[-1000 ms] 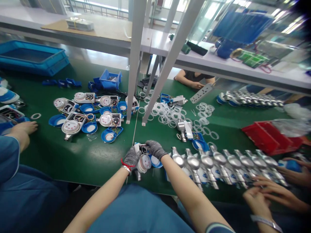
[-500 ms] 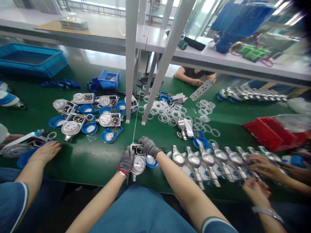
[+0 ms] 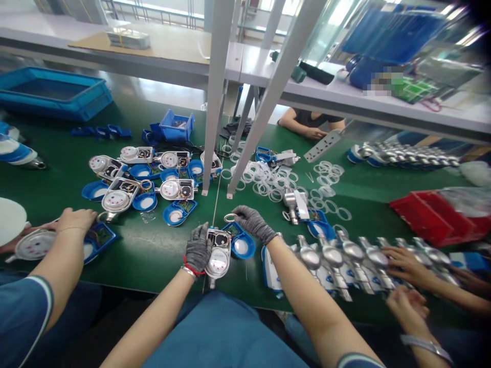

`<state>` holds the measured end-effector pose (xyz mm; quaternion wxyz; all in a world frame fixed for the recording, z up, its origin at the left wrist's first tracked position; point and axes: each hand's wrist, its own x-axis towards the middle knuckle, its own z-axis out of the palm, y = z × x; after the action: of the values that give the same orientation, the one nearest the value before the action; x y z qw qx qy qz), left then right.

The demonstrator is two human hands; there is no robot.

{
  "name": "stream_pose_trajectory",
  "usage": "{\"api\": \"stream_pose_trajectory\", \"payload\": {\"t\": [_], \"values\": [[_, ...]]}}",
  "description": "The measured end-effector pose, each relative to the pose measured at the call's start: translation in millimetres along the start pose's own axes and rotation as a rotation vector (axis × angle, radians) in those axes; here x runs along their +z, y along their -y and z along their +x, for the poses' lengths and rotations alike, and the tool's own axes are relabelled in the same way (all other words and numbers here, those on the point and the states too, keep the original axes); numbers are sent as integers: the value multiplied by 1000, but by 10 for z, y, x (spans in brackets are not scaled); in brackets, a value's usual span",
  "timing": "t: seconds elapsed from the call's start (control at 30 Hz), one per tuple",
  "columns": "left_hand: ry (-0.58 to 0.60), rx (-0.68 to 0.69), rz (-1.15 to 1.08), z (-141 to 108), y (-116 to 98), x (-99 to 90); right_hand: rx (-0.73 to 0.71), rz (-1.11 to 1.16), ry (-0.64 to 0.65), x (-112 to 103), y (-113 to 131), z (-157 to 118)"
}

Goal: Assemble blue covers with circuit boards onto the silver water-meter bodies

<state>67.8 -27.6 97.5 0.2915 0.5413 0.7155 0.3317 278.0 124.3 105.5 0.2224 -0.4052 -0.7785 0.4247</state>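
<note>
A water meter (image 3: 218,261) lies in front of me, its white dial facing up and its electronics compartment uncovered. My left hand (image 3: 198,249), in a grey glove, grips the meter's left side. Pinched at the fingertips of my right hand (image 3: 253,224), also gloved, is a pale ring (image 3: 230,217), just beyond the meter's upper right corner. Below that hand a blue cover (image 3: 243,246) with a white disc inside lies beside the meter, wires showing at its upper end.
Several opened water meters (image 3: 117,197) with blue covers stand to the left. Loose clear rings (image 3: 268,179) lie beyond my hands, near shelf posts (image 3: 217,102). A row of metal meter bodies (image 3: 333,255) runs right, by a co-worker's hands (image 3: 408,268). Another co-worker's arm (image 3: 71,235) is left.
My right hand has moved from the meter's top to the right, with the ring at its fingertips. More of the meter and blue cover shows. The left co-worker's arm has shifted over their meter.
</note>
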Motion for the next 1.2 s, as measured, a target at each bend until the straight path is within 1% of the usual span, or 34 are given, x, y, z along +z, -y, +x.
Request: {"api": "stream_pose_trajectory", "payload": {"t": [0.03,0.07,0.1,0.13,0.2,0.23,0.3,0.37,0.47,0.53,0.63,0.73,0.83,0.93,1.03,1.1,1.2], "values": [[23,4,23,21,-57,195,-1,24,10,-10,12,-4],[60,6,67,57,-84,330,3,42,15,-10,17,-10],[109,6,121,103,-90,413,9,57,19,-2,12,-18],[165,8,176,153,-90,456,20,71,19,13,-6,-26],[262,16,265,243,-106,476,61,126,13,68,-85,-40],[284,19,285,277,-133,476,92,181,3,108,-144,-44],[299,15,314,321,-223,491,152,311,-37,215,-287,-46],[300,-9,347,337,-331,537,213,411,-103,350,-439,-49],[309,-32,376,332,-419,619,291,439,-186,544,-625,-97],[317,-26,346,317,-400,649,320,424,-224,626,-709,-187],[333,0,256,285,-309,650,333,423,-263,667,-780,-418],[359,40,187,254,-225,638,382,494,-266,675,-793,-681],[365,81,129,234,-149,653,402,527,-276,696,-760,-839],[334,120,47,227,-59,687,343,389,-300,711,-716,-840],[301,144,-38,220,29,705,257,132,-288,704,-656,-757],[267,137,-90,208,91,707,176,-82,-243,697,-592,-707],[163,85,-140,170,217,728,90,-330,-150,699,-478,-669]]}}
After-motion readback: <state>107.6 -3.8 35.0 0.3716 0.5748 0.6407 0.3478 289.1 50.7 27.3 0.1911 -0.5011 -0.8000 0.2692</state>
